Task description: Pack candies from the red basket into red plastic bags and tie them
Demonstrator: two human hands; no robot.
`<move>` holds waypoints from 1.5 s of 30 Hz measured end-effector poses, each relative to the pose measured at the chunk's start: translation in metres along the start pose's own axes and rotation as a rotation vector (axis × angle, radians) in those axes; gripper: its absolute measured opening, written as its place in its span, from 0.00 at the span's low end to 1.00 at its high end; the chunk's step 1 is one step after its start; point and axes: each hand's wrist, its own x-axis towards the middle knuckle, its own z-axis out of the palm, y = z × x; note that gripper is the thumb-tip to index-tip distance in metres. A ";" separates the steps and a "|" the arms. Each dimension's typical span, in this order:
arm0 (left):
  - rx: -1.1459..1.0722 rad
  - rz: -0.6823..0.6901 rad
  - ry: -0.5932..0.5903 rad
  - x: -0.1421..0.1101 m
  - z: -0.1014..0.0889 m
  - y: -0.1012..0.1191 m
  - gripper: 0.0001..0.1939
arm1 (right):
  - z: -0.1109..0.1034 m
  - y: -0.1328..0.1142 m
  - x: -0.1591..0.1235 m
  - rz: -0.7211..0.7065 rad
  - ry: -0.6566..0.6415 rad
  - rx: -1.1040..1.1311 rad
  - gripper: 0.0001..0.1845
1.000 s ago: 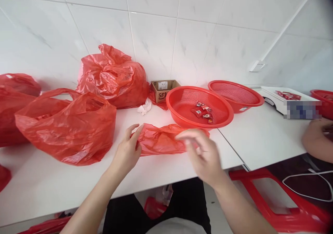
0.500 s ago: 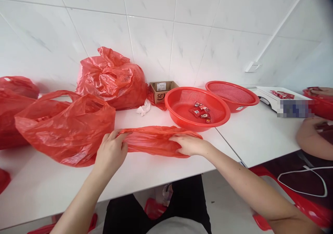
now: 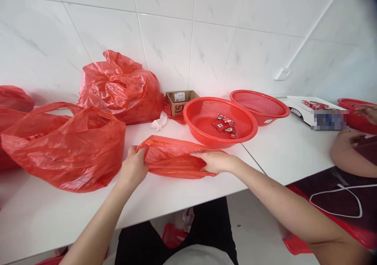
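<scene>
An empty red plastic bag [image 3: 173, 155] lies flat on the white table [image 3: 165, 194] in front of me. My left hand [image 3: 134, 168] pinches the bag's left end, fingers closed on the plastic. My right hand [image 3: 215, 161] grips the bag's right end, with fingers curled on it. Just behind the bag stands a red mesh basket [image 3: 219, 120] with several small red packets [image 3: 224, 124] inside.
Full red bags [image 3: 64, 145] [image 3: 120, 86] crowd the left and back of the table. A small cardboard box [image 3: 178, 102] and a second red basket [image 3: 259, 105] stand by the tiled wall. Another person's arm [image 3: 346, 151] rests at the right near a white scale [image 3: 318, 111].
My right hand came down from the air onto the bag's right end. Both hands then drew the bag taut and shifted it slightly left along the table.
</scene>
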 end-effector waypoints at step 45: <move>-0.592 -0.019 -0.135 -0.044 -0.037 0.051 0.16 | -0.035 -0.013 -0.013 -0.269 0.061 0.115 0.36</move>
